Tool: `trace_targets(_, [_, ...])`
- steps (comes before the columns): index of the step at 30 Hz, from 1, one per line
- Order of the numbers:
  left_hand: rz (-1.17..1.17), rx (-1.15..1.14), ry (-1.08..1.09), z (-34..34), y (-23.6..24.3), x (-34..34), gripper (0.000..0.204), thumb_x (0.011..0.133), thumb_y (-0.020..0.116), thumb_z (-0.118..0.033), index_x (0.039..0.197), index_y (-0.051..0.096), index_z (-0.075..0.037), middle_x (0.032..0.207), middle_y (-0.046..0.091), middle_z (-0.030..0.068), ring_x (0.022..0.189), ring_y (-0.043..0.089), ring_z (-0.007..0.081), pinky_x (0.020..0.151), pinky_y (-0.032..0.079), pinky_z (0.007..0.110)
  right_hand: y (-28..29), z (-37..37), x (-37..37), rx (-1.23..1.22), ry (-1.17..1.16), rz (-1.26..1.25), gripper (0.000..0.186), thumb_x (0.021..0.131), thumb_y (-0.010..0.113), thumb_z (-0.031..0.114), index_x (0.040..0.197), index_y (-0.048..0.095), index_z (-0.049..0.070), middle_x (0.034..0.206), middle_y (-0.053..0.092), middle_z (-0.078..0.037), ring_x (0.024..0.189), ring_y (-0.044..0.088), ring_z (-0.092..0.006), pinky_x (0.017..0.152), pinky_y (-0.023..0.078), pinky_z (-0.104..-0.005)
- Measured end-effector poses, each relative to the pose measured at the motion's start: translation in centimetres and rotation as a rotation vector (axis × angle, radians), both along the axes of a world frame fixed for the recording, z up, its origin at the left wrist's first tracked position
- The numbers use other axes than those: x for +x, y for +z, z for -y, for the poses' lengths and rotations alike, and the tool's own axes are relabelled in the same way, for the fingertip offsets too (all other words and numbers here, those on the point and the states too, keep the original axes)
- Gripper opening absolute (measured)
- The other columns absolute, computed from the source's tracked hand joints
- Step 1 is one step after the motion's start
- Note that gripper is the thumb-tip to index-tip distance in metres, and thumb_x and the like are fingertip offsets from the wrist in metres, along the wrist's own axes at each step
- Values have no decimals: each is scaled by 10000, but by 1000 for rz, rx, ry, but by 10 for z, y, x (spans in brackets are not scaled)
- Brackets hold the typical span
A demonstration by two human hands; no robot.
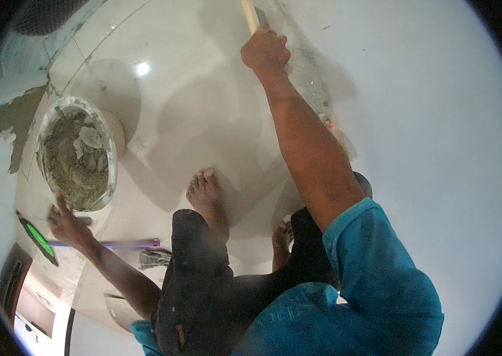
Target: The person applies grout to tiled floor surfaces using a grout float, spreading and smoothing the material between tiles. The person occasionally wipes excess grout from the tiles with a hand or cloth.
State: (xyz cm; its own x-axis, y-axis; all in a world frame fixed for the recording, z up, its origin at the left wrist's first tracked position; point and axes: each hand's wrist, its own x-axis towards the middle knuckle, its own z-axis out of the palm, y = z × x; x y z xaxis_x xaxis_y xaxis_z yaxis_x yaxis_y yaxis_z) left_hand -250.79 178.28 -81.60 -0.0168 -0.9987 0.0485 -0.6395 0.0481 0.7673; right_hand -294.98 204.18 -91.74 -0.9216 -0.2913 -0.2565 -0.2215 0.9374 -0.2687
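My right hand (265, 50) reaches forward to the top centre, fingers wrapped round a pale wooden tool (251, 15) with a dark part, at the base of the white wall on the right. My left hand (68, 224) hangs at the near side of a white bucket (110, 184) of grey wet mortar, its fingers apart and the longest at or just beside the rim; whether they touch it I cannot tell. Lumps and what looks like a tool handle show inside the bucket.
Tiled floor (173, 107) surrounds my bare feet (206, 196). A green-headed cleaning tool (40, 237) with a purple handle and a grey rag (153, 256) lie left. The white wall (429, 130) fills the right; debris (313, 80) lines its foot. Patchy grey plaster (4, 121) marks the left wall.
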Motion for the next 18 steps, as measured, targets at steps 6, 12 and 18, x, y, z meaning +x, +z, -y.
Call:
trace_targets(6, [-517,597,379,-43,-51,30,719,844,722,-316,1315,398,120,1261,534,238,1215,510,362,876,578,470,20,-24,196,115,729,71,584,822,638,216,1341,456,22,1291,537,-190,1165,544,-362,760,561,-494])
trace_targets(12, [-854,566,253,-34,-32,18,410,890,578,-121,1233,455,67,1099,601,159,955,641,278,781,559,360,-9,-26,367,-209,1103,3,476,874,568,260,1283,510,24,1364,483,-222,1229,492,-408,824,501,-618])
trace_targets(18, [-882,278,406,-39,34,101,304,908,532,-67,1176,471,61,1032,595,154,889,639,266,678,559,340,25,93,352,-312,878,-194,400,856,571,198,1199,560,-6,1247,547,-289,1080,576,-403,777,459,-687])
